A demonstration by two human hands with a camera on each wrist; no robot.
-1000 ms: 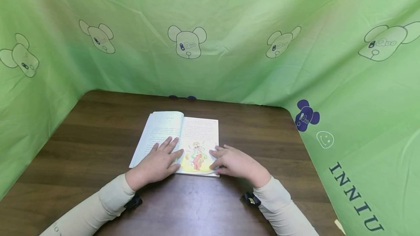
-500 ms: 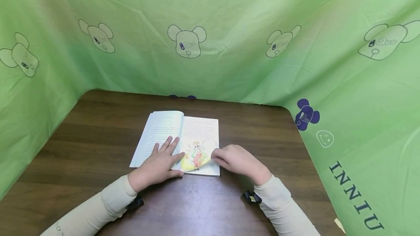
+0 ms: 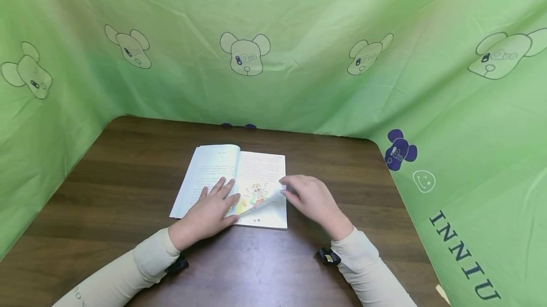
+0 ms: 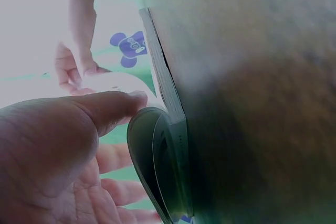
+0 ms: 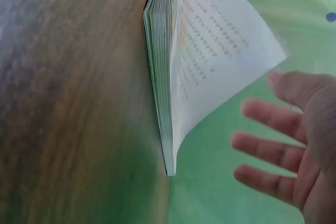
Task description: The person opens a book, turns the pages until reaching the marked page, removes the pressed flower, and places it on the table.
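A person's left grip (image 3: 207, 209) rests, fingers spread and straight, on one open book (image 3: 261, 164), which lies beneath it on the surface (image 3: 128, 169), just left of the right grip (image 3: 314, 202). That second grip meets one raised page (image 5: 257, 40); whether it pinches cannot be told. The head view shows a coloured figure (image 3: 257, 192); the right wrist view, printed lines (image 5: 210, 24) underneath.

Paperback book (image 3: 261, 166) lies open on wooden table (image 3: 342, 167). Left page bows near the spine, under spread fingers of left hand (image 3: 206, 217). Right leaf, text above a coloured figure, curls up at its lower outer corner, pinched by right hand (image 3: 315, 201).
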